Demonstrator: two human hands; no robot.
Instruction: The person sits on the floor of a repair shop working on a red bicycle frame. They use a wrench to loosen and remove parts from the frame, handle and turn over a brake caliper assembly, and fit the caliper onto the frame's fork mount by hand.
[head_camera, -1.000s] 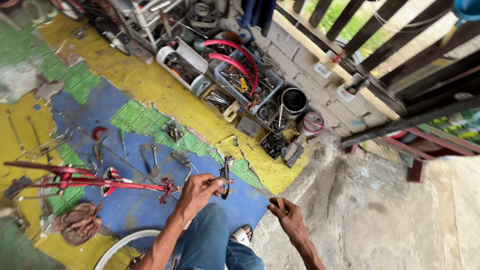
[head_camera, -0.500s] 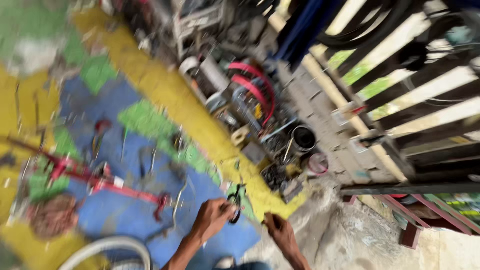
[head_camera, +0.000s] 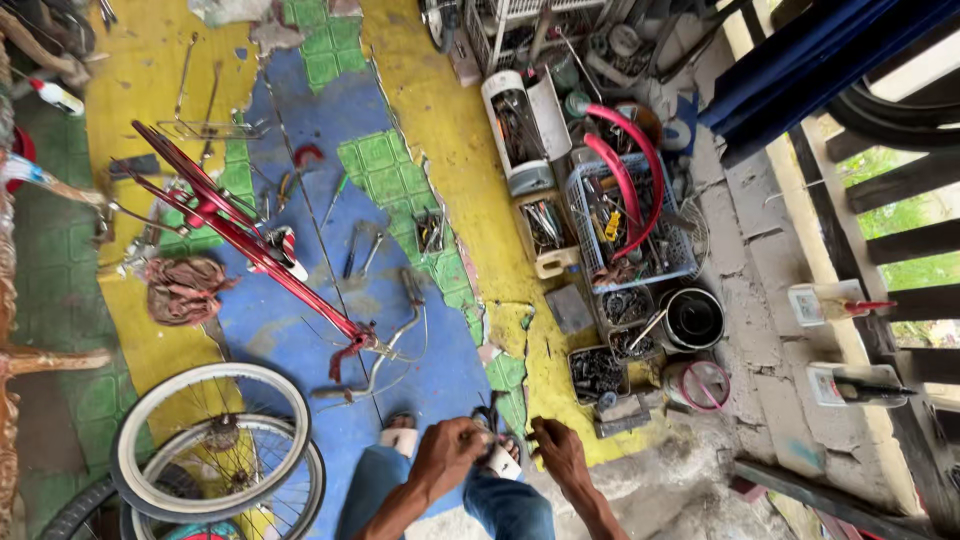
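Two hands meet low in the head view, above the person's knees in blue jeans (head_camera: 500, 505). The left hand (head_camera: 448, 455) is curled into a fist around a small dark tool (head_camera: 487, 418), whose tip sticks up just beside the sandalled foot (head_camera: 497, 455). The right hand (head_camera: 558, 452) sits just right of that tool, fingers bent; whether it grips anything I cannot tell. Up and left of the tool, a red bicycle frame (head_camera: 235, 230) lies across the painted floor (head_camera: 300, 330). Left of the tool rest two bicycle wheels (head_camera: 215, 440). Up and right of it stand a plastic basket (head_camera: 625, 215) with red hoses and small trays of parts (head_camera: 597, 372).
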